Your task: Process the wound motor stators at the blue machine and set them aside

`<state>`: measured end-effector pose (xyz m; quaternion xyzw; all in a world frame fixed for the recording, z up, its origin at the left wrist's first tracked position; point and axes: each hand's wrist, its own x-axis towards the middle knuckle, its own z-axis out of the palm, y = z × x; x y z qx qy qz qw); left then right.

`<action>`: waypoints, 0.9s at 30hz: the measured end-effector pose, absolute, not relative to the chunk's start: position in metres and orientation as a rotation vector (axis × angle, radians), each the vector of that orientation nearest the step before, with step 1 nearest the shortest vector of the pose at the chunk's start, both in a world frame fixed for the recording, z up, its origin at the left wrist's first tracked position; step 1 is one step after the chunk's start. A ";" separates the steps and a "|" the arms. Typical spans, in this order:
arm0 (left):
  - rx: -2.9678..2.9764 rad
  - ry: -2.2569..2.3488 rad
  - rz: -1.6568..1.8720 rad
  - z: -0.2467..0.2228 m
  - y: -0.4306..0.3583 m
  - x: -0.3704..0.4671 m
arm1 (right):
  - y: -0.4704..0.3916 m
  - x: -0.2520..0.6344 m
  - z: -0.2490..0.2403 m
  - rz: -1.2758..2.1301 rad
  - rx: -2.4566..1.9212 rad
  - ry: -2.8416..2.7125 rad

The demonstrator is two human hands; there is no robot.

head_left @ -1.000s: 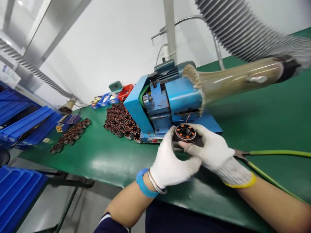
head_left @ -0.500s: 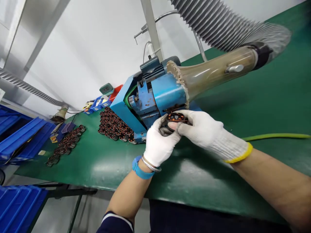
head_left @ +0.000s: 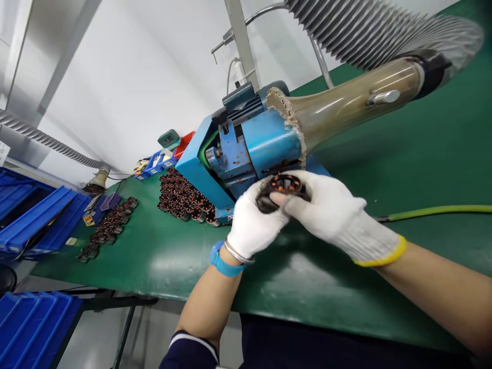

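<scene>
A ring-shaped motor stator (head_left: 286, 184), dark with copper windings, is held in front of the blue machine (head_left: 272, 138), its open face tilted up toward me. My right hand (head_left: 326, 205), in a white knit glove with a yellow cuff, closes round the stator's right side, thumb across the near rim. From the left, my left hand (head_left: 255, 223), gloved in white with darkened fingertips, curls its fingers about the stator's lower left side. Part of the stator's body is hidden by the gloves. I cannot tell whether the stator touches the machine.
Many similar stators (head_left: 184, 197) stand packed left of the machine, and another row (head_left: 109, 225) lies farther left. A clear duct (head_left: 353, 97) joins the machine to a grey corrugated hose (head_left: 357, 31). A green air hose (head_left: 442, 210) lies at right. Blue bins (head_left: 38, 220) stand at left.
The view has shifted slightly, moving the machine and hands a little rightward in the picture. Both hands still grip the stator, and more of its winding face shows.
</scene>
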<state>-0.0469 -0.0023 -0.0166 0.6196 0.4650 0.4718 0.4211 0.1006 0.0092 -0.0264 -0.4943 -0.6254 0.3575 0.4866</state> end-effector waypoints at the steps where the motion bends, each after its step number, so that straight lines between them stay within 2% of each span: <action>1: 1.568 1.156 1.205 -0.020 -0.006 -0.048 | 0.005 0.102 -0.031 0.845 -1.181 -1.548; 6: 1.479 1.090 1.255 -0.036 -0.024 -0.049 | -0.006 0.111 -0.049 0.749 -0.996 -1.708; 11: 1.300 1.099 1.182 -0.038 -0.023 -0.049 | 0.000 0.118 -0.054 0.625 -1.004 -1.793; 16: 1.206 1.181 1.304 -0.035 -0.022 -0.049 | -0.004 0.110 -0.067 0.759 -1.099 -1.665; 21: 1.201 1.323 1.415 -0.040 -0.026 -0.041 | -0.020 0.087 -0.084 1.008 -0.954 -1.394; 27: 1.333 1.268 1.360 -0.044 -0.028 -0.041 | -0.020 0.086 -0.072 0.982 -0.946 -1.323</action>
